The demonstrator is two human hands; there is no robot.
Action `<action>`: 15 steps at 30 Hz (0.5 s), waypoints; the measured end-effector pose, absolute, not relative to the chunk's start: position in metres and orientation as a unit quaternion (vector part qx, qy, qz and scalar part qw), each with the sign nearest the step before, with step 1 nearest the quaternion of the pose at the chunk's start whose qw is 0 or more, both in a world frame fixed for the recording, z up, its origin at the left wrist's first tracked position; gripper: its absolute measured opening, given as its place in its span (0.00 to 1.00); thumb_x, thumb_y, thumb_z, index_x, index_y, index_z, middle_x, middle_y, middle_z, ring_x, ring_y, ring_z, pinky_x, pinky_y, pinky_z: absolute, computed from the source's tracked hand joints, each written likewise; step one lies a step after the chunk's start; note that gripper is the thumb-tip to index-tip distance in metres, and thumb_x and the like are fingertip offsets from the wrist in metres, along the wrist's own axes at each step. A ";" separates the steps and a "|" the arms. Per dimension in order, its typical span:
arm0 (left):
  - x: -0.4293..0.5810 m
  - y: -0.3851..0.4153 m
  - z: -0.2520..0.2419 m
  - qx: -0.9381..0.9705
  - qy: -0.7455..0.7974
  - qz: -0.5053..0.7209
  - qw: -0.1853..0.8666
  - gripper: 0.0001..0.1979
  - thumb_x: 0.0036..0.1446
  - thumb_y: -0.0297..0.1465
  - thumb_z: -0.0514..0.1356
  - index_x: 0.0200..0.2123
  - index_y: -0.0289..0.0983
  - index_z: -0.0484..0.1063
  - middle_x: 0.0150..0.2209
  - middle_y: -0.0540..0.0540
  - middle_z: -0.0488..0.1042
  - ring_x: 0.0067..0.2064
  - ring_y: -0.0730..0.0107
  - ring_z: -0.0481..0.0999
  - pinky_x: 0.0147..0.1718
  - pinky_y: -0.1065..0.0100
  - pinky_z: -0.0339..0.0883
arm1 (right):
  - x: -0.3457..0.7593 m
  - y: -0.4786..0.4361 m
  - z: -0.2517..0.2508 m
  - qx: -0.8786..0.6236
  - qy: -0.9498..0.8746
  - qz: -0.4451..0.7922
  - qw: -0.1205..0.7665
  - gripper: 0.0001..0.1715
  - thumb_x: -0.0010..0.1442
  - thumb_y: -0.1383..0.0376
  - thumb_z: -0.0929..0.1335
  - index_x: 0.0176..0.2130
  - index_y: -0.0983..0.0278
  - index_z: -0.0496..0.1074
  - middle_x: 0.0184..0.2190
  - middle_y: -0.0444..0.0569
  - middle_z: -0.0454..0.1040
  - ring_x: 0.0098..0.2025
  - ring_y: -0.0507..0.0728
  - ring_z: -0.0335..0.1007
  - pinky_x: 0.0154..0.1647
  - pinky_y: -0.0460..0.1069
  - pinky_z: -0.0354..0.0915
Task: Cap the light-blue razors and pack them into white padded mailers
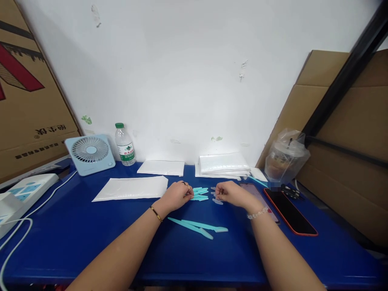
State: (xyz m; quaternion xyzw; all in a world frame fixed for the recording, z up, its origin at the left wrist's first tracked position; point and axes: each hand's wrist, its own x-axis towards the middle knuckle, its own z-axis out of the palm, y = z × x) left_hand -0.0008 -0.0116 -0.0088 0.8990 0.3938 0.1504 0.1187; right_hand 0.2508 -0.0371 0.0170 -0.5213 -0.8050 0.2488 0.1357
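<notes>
Several teal eyebrow razors (pixel 200 193) lie side by side on the blue table, blade ends to the right. My left hand (pixel 178 196) is closed over their handle ends, which its fingers hide. Just across a small gap, my right hand (pixel 228 194) has its fingers pinched together at a few small clear blade caps (pixel 217 201). The caps are partly hidden by the fingertips. Closer to me, two more teal razors (pixel 194 227) cross each other, with whitish covers on their blade ends.
White padded mailers (pixel 130 188) lie at left and in a stack (pixel 224 163) by the wall. A fan (pixel 91 153), water bottle (pixel 125 145) and power strip (pixel 27 198) stand left. On the right are two phones (pixel 289 212), a bagged drink (pixel 283 161) and cardboard (pixel 342 141).
</notes>
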 end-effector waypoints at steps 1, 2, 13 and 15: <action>-0.002 -0.010 -0.011 0.894 0.402 0.160 0.113 0.09 0.55 0.35 0.58 0.39 0.41 0.73 0.41 0.46 0.73 0.45 0.61 0.68 0.43 0.65 0.60 | 0.254 -0.036 0.018 -0.536 -0.795 0.248 0.138 0.05 0.52 0.66 0.66 0.31 0.65 0.71 0.27 0.48 0.75 0.28 0.53 0.68 0.27 0.45 0.59; -0.004 -0.009 -0.013 0.891 0.407 0.168 0.111 0.14 0.54 0.37 0.59 0.44 0.43 0.71 0.45 0.45 0.70 0.48 0.59 0.66 0.45 0.63 0.60 | 0.257 -0.036 0.019 -0.543 -0.789 0.250 0.139 0.06 0.52 0.66 0.66 0.32 0.65 0.71 0.27 0.48 0.75 0.28 0.53 0.68 0.27 0.45 0.59; -0.005 -0.010 -0.015 0.883 0.392 0.193 0.169 0.21 0.55 0.39 0.58 0.53 0.44 0.65 0.51 0.45 0.67 0.52 0.59 0.63 0.50 0.61 0.59 | 0.224 -0.061 0.022 -0.439 -0.846 0.295 -0.074 0.12 0.41 0.60 0.73 0.27 0.64 0.73 0.22 0.41 0.70 0.22 0.50 0.64 0.20 0.43 0.54; -0.005 -0.015 -0.008 0.877 0.389 0.215 0.184 0.19 0.58 0.41 0.54 0.51 0.42 0.67 0.50 0.44 0.68 0.50 0.61 0.65 0.48 0.63 0.60 | 0.223 -0.060 0.020 -0.435 -0.852 0.286 -0.056 0.08 0.45 0.63 0.71 0.28 0.64 0.73 0.22 0.41 0.70 0.22 0.49 0.63 0.20 0.43 0.54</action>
